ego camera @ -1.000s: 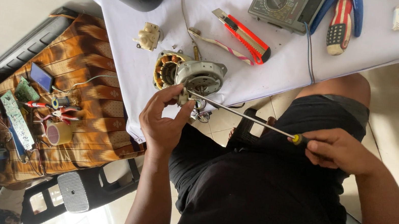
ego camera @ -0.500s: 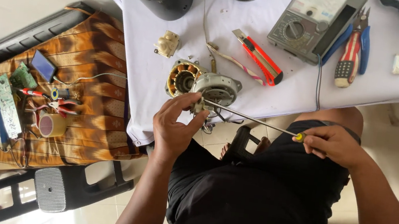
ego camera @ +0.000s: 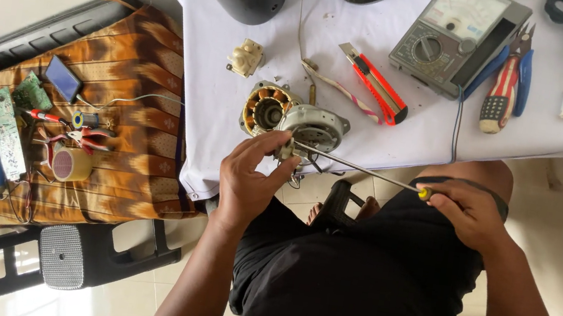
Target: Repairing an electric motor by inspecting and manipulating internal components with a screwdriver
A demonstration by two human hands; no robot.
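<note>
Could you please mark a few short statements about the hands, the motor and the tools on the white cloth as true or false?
1. The right hand holds a long screwdriver. True.
2. The left hand rests on the utility knife. False: it is at the fan motor; the knife lies apart.
3. The screwdriver tip reaches the motor. True.
4. The multimeter lies on the patterned cloth. False: it sits on the white cloth.
5. The pliers lie beside the multimeter. True.
</note>
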